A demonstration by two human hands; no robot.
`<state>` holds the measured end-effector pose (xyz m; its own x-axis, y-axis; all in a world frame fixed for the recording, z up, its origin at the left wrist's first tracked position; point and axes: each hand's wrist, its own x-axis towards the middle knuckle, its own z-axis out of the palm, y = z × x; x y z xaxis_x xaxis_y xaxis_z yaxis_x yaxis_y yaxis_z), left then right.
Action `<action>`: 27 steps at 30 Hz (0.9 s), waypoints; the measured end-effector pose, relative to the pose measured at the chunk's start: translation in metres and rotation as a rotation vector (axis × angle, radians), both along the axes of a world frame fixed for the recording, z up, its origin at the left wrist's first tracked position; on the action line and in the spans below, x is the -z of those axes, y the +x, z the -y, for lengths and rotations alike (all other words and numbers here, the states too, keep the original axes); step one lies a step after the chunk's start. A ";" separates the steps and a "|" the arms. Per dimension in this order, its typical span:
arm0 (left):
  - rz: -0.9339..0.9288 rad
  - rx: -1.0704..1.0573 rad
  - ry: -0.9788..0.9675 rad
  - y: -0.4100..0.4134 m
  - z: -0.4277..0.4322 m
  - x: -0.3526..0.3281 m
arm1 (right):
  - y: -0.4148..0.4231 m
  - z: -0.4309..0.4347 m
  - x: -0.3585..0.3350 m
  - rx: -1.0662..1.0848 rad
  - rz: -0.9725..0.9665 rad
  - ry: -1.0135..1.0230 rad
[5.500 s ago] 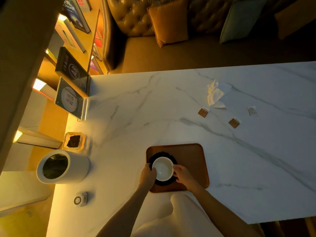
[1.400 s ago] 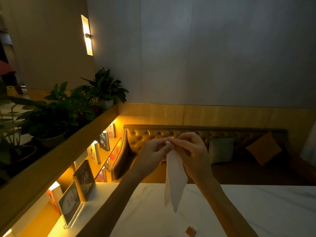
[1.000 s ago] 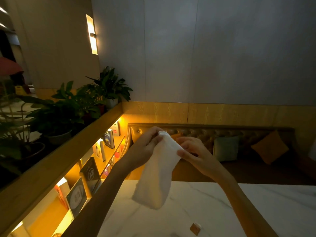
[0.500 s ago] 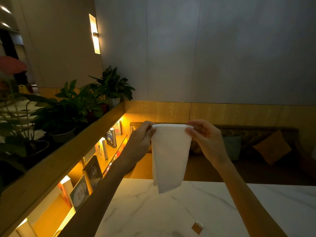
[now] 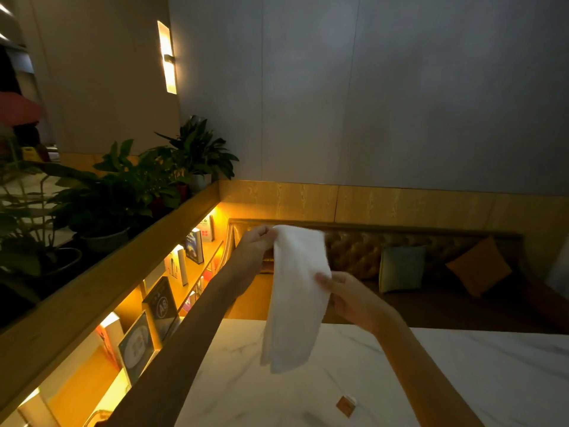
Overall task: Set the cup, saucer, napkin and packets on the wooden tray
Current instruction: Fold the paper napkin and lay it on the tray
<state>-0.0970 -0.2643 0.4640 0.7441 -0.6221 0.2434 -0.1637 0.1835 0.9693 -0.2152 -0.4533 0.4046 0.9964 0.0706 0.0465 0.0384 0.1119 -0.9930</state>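
Note:
A white napkin hangs in the air above the far part of the marble table. My left hand pinches its top left corner. My right hand grips its right edge lower down, about halfway along. One brown packet lies on the table near the bottom of the view. The cup, saucer, wooden tray and the other packets are out of view below the frame.
A lit wooden shelf with books and framed signs runs along the left of the table, with potted plants on its top ledge. A tufted sofa with cushions stands behind the table's far edge.
My right hand has slid from the napkin's top right corner down its right edge, and the napkin's top now droops to the right. Earlier, both hands held the cup on the tray.

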 end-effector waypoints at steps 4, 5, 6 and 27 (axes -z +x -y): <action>-0.556 0.139 -0.159 -0.005 -0.005 0.056 | 0.007 -0.011 0.012 0.095 -0.011 0.047; -0.635 0.155 -0.123 -0.010 -0.005 0.074 | 0.008 -0.013 0.013 0.111 -0.027 0.041; -0.710 0.185 -0.094 -0.015 -0.006 0.091 | 0.010 -0.013 0.016 0.136 -0.046 0.035; 0.120 0.367 0.216 -0.019 -0.021 0.049 | -0.029 0.021 -0.013 0.145 0.181 0.036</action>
